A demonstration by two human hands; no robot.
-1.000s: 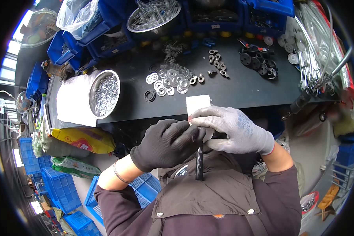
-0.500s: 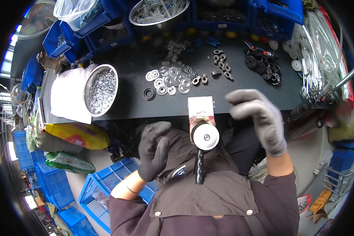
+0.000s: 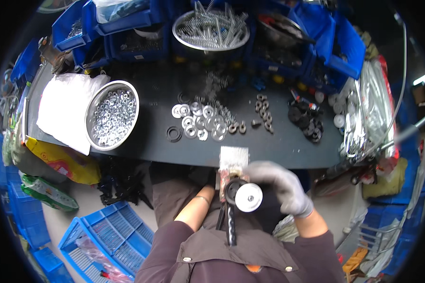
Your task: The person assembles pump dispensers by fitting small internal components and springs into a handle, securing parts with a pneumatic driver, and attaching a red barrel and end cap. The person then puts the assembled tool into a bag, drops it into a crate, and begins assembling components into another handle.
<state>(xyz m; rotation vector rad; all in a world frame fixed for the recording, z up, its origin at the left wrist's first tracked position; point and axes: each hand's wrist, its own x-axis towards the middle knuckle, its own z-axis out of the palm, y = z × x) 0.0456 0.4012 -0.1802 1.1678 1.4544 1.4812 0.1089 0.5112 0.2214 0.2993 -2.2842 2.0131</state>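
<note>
A bench-edge fixture stands in front of me, with a pale block on top. On its near side sit a white round wheel, a dark disc behind it and a black ribbed handle pointing down toward my apron. My right hand, in a grey glove, is beside the fixture. Its fingers stretch left to the block's lower right side, slightly blurred, with no object visible in them. My left hand, in a dark glove, is down left of the fixture below the bench edge. Its fingers are hidden.
Metal washers, springs, rod-end pieces and black discs lie on the dark bench. A bowl of nuts stands left, a bowl of springs at the back. A blue crate is on the floor.
My left hand has gone from open air at the left to beside the fixture under the bench edge. The right hand has moved left and down to the fixture. The view has shifted.
</note>
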